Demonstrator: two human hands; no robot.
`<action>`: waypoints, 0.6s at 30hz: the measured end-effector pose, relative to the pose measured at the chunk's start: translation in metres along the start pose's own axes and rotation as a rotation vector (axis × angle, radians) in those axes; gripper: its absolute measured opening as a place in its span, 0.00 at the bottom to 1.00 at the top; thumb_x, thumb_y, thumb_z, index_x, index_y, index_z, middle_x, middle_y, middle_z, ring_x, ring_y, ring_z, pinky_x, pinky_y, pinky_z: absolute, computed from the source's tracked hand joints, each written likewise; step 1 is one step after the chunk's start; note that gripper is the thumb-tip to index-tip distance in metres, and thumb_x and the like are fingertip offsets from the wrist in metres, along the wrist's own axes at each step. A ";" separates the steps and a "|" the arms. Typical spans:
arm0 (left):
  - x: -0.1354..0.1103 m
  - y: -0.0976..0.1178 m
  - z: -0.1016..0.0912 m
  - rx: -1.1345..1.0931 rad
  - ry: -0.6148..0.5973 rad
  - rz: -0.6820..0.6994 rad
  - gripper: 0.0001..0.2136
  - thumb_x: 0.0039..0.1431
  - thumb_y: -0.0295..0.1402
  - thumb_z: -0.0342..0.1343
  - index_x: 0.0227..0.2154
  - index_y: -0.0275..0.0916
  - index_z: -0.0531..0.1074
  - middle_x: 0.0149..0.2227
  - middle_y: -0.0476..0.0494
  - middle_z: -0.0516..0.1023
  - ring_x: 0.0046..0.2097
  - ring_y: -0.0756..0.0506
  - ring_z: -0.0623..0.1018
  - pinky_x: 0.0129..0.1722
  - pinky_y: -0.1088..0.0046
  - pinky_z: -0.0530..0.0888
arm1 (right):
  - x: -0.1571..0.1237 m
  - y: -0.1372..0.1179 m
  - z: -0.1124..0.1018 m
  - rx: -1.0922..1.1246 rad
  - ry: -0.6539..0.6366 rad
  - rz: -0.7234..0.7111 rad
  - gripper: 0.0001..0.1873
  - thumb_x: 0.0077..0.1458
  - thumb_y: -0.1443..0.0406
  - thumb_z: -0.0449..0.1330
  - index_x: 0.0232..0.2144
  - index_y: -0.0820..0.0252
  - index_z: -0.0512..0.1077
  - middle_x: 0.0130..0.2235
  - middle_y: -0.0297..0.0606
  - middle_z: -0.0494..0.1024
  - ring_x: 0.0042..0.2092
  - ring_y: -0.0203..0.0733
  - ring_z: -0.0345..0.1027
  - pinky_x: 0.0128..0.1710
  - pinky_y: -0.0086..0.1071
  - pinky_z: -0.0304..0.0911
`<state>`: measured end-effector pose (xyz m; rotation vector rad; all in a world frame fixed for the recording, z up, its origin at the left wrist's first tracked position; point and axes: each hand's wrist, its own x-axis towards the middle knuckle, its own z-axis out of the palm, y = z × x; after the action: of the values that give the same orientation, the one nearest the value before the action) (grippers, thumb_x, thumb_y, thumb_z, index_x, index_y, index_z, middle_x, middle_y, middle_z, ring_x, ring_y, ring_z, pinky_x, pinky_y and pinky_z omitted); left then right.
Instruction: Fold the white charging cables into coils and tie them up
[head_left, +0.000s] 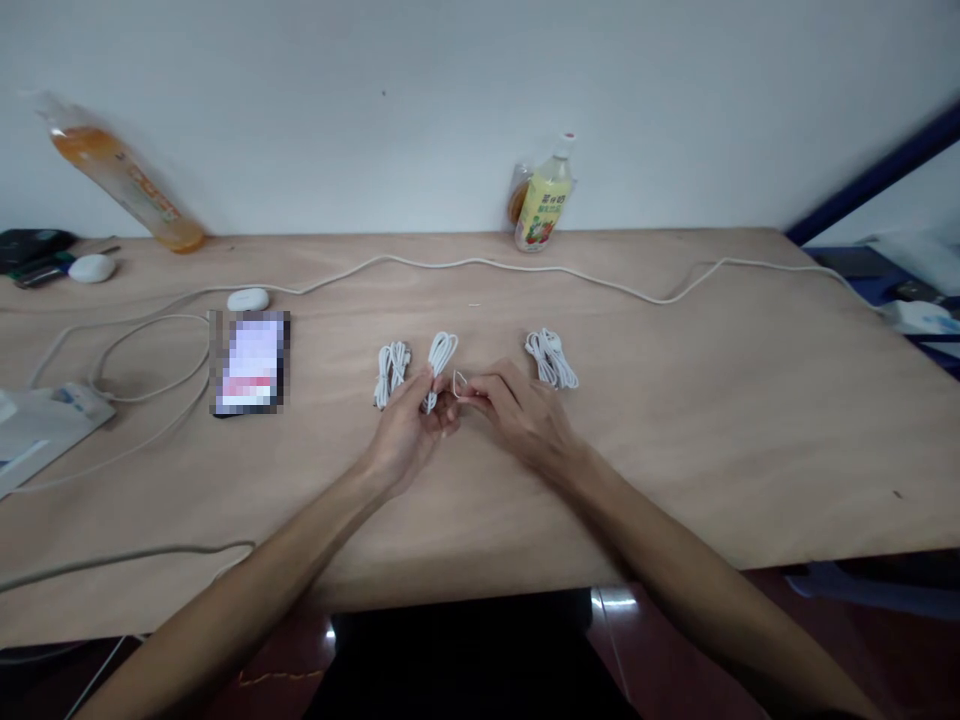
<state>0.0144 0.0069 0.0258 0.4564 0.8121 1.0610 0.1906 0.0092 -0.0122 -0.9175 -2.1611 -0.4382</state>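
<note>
Three bundles of coiled white cable lie on the wooden table (pixel 675 440). My left hand (pixel 409 425) pinches the middle bundle (pixel 441 355) at its lower end. My right hand (pixel 517 410) is closed beside it, its fingertips pinching a small loop of the same white cable (pixel 459 383). The left bundle (pixel 391 368) rests just left of my left hand. The right bundle (pixel 551 358) lies just beyond my right hand, untouched.
A phone (pixel 250 362) lies to the left, with a small white case (pixel 247 299) behind it. A long white cord (pixel 480 265) runs across the back. A yellow drink bottle (pixel 543 198) stands by the wall; an orange bottle (pixel 120 178) leans at far left.
</note>
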 end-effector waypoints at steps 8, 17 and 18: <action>-0.002 0.000 -0.002 0.020 0.020 0.027 0.21 0.80 0.30 0.51 0.26 0.36 0.70 0.27 0.49 0.74 0.25 0.53 0.72 0.22 0.80 0.65 | -0.001 -0.004 0.002 0.187 0.003 0.031 0.10 0.79 0.65 0.57 0.43 0.59 0.76 0.37 0.38 0.80 0.35 0.38 0.74 0.32 0.31 0.65; 0.005 -0.008 -0.013 0.208 -0.036 0.170 0.20 0.73 0.42 0.64 0.26 0.40 0.67 0.28 0.51 0.70 0.27 0.52 0.69 0.24 0.78 0.66 | 0.009 -0.025 -0.003 1.094 -0.169 1.000 0.16 0.69 0.50 0.63 0.37 0.56 0.75 0.32 0.31 0.75 0.27 0.35 0.63 0.25 0.30 0.59; 0.006 -0.008 -0.013 0.236 -0.048 0.194 0.21 0.72 0.43 0.64 0.26 0.40 0.66 0.28 0.51 0.70 0.27 0.52 0.69 0.25 0.78 0.66 | 0.011 -0.025 -0.002 1.201 -0.212 1.037 0.18 0.67 0.48 0.65 0.36 0.56 0.76 0.31 0.30 0.74 0.26 0.33 0.61 0.23 0.29 0.56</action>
<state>0.0103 0.0081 0.0099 0.7706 0.8666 1.1329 0.1682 -0.0043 -0.0033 -1.1340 -1.3524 1.3345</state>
